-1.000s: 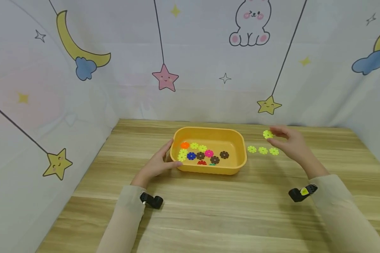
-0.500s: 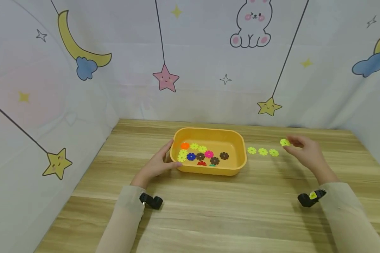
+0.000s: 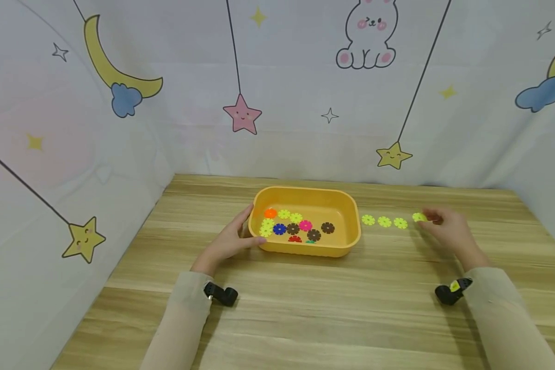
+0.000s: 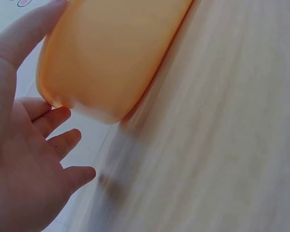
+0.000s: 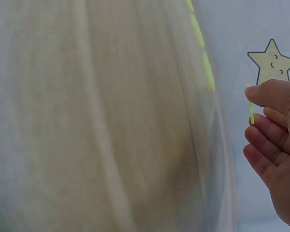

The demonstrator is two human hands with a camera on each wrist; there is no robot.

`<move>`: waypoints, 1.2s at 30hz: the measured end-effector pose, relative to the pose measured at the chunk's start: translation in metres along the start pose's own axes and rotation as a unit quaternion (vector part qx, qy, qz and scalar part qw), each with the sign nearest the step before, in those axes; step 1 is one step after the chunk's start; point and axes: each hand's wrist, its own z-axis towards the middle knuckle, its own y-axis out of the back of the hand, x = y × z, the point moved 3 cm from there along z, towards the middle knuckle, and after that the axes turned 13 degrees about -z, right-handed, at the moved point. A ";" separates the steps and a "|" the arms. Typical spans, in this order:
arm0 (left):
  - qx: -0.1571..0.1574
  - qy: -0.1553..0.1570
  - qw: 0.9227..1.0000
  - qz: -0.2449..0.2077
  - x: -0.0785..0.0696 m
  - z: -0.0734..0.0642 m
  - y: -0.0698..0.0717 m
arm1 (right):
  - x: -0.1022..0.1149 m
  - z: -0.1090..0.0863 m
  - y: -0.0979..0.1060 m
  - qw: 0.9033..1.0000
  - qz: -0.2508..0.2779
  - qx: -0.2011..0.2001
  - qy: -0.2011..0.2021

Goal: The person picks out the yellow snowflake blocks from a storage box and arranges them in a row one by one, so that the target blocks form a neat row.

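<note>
My right hand (image 3: 449, 230) pinches a yellow-green notched plastic disc, a snowflake building piece (image 3: 419, 218), between thumb and fingertips. In the right wrist view the disc (image 5: 252, 111) appears edge-on. Three matching discs (image 3: 384, 222) lie in a row left of that hand, beside an orange-yellow plastic basin (image 3: 305, 248). At the basin's left end rests my left hand (image 3: 228, 239), its thumb at the near rim and its fingers along the side. In the left wrist view the fingers (image 4: 63, 143) are loosely extended, some fingertips touching the basin wall (image 4: 106, 58).
Inside the basin lie several notched discs: yellow-green, orange, blue (image 3: 279, 229), brown (image 3: 328, 227), pink (image 3: 306, 225), red and green. Its front wall partly hides some. Behind the wooden table (image 3: 305, 313) hangs a pale printed curtain (image 3: 296, 149).
My right hand has carried the yellow-green disc to the right and then down, to the right end of the row. The left hand and basin have stayed in place.
</note>
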 end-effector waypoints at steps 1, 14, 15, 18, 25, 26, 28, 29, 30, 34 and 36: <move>0.000 0.000 1.000 0.000 0.000 0.000 0.000 | -0.001 0.000 -0.001 1.000 0.001 0.004 -0.002; -0.002 0.001 1.000 0.002 -0.001 0.000 0.000 | -0.010 0.003 -0.011 1.000 0.001 0.010 0.002; -0.002 0.001 1.000 0.002 0.000 0.000 0.000 | -0.010 0.003 -0.011 1.000 0.001 0.011 0.002; -0.003 0.001 1.000 0.001 0.000 0.000 0.000 | -0.011 0.005 -0.012 1.000 -0.001 0.016 0.002; -0.003 -0.003 1.000 0.005 0.002 0.001 0.000 | -0.012 0.006 -0.014 1.000 -0.014 0.016 -0.001; -0.003 -0.003 1.000 0.005 0.002 0.001 0.000 | -0.013 0.007 -0.014 1.000 -0.016 0.016 0.001; -0.002 -0.003 1.000 0.005 0.001 0.001 0.000 | -0.013 0.007 -0.015 1.000 -0.016 0.016 0.005; -0.002 -0.002 1.000 0.004 0.001 0.001 0.000 | -0.013 0.007 -0.015 1.000 -0.016 0.016 0.006; -0.002 -0.002 1.000 0.003 0.001 0.001 0.000 | -0.013 0.008 -0.015 1.000 -0.015 0.017 0.007; -0.001 0.000 1.000 0.002 0.000 0.000 0.000 | -0.012 0.008 -0.015 1.000 -0.013 0.025 0.005; -0.002 0.000 1.000 0.003 0.000 0.000 0.000 | -0.012 0.008 -0.014 1.000 -0.012 0.028 0.002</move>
